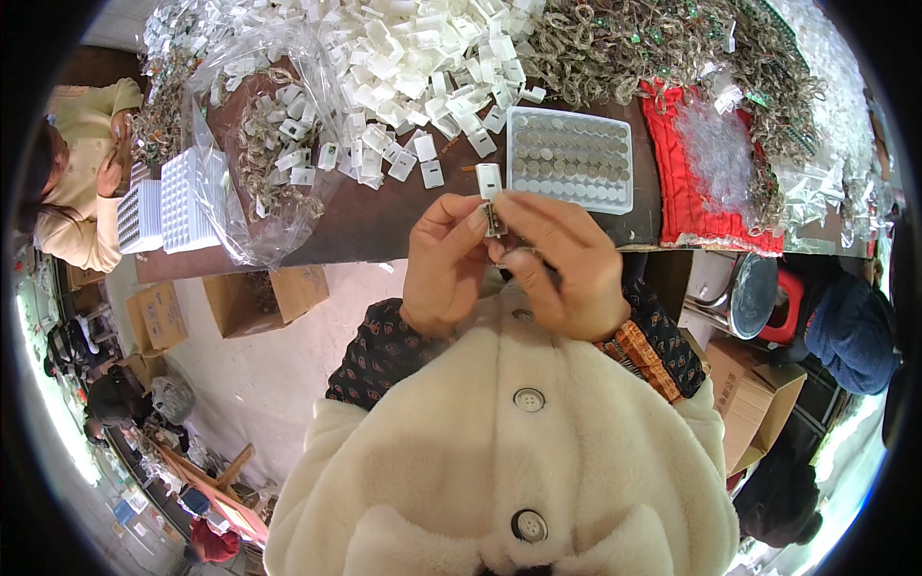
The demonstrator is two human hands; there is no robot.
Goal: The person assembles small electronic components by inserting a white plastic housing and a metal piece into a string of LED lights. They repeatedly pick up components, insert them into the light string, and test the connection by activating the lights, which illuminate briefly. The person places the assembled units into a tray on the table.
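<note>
In front of my chest, both hands meet on a small white plastic case (489, 180) with a dark slot in its face. Below it, between the fingertips, shows a small dark-and-metal part (494, 223); whether it is joined to the case I cannot tell. My left hand (444, 259) is closed, its thumb and fingers pinching around this part. My right hand (569, 261) is closed too, with fingertips at the case's lower end and the thumb bent below. Just beyond my right hand lies a clear tray (569, 204) with rows of round silver discs.
Loose white cases (413, 67) are heaped beyond my hands. Tangled wire bundles (624, 48) lie at the back right, near a red cloth (667, 144) bearing clear plastic bits. A plastic bag (288, 226) and white trays (189, 206) lie left, near another person (91, 182). Cardboard boxes (245, 302) stand below.
</note>
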